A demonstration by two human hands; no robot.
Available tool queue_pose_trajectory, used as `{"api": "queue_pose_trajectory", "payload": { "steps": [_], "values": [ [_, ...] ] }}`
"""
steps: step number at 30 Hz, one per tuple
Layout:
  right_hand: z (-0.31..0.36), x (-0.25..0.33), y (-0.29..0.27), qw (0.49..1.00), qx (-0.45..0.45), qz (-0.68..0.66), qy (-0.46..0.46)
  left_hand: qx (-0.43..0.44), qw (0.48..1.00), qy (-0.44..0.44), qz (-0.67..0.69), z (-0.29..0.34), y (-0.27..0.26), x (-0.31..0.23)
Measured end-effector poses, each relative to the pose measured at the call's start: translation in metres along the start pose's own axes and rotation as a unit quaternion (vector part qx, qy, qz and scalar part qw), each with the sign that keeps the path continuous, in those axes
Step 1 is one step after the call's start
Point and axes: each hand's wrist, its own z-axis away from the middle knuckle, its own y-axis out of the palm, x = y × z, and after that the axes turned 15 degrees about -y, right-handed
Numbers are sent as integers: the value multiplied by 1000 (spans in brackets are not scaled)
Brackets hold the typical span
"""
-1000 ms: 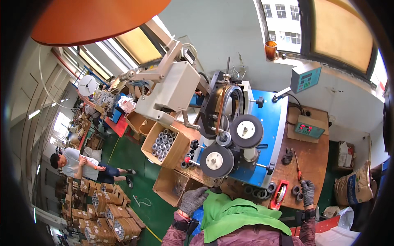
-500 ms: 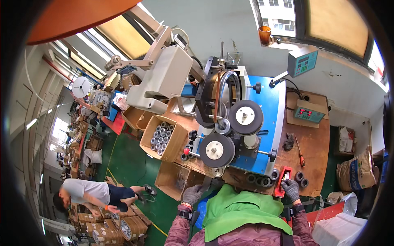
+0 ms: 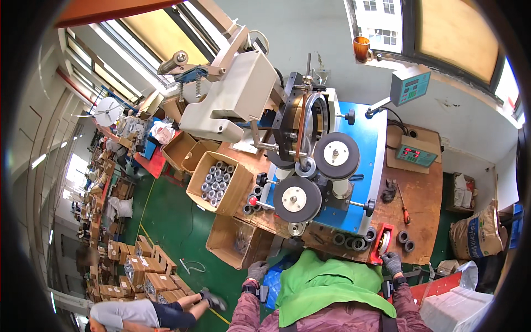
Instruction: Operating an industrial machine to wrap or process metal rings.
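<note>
My left hand point(image 3: 257, 271), in a grey glove, is low beside the blue plastic bag point(image 3: 272, 285) and the near edge of an open cardboard box point(image 3: 225, 243). Its fingers are curled; whatever may be in them is hidden. At the bench's front edge, my right hand point(image 3: 392, 263), also gloved, is closed beside the near end of a red tape dispenser point(image 3: 381, 243). I cannot make out what its fingertips pinch. Dark rings point(image 3: 354, 242) lie left of the dispenser, and a pair of rings point(image 3: 406, 241) lies to its right.
A winding machine with black rollers point(image 3: 297, 199) stands on a blue base point(image 3: 365, 160). Left of it, a cardboard box point(image 3: 234, 193) holds several metallic rings. A screwdriver point(image 3: 406, 213) and a control box point(image 3: 417, 155) are on the right. A person point(image 3: 130, 315) walks at lower left.
My left hand has drawn back from the box toward the blue bag. My right hand has moved slightly down, off the dispenser's top. The person at left has moved lower in view.
</note>
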Motion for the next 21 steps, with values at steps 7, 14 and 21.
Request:
{"api": "queue_pose_trajectory", "payload": {
  "steps": [7,14,21],
  "values": [
    [40,-22,-4,983,-12,-75,170,93,955,-202,198,-20,49,81],
    [87,-65,-6,986,-15,-43,159,149,914,-223,305,-34,73,106],
    [101,-99,6,973,40,-77,212,151,944,-136,261,-35,61,51]
  ]
}}
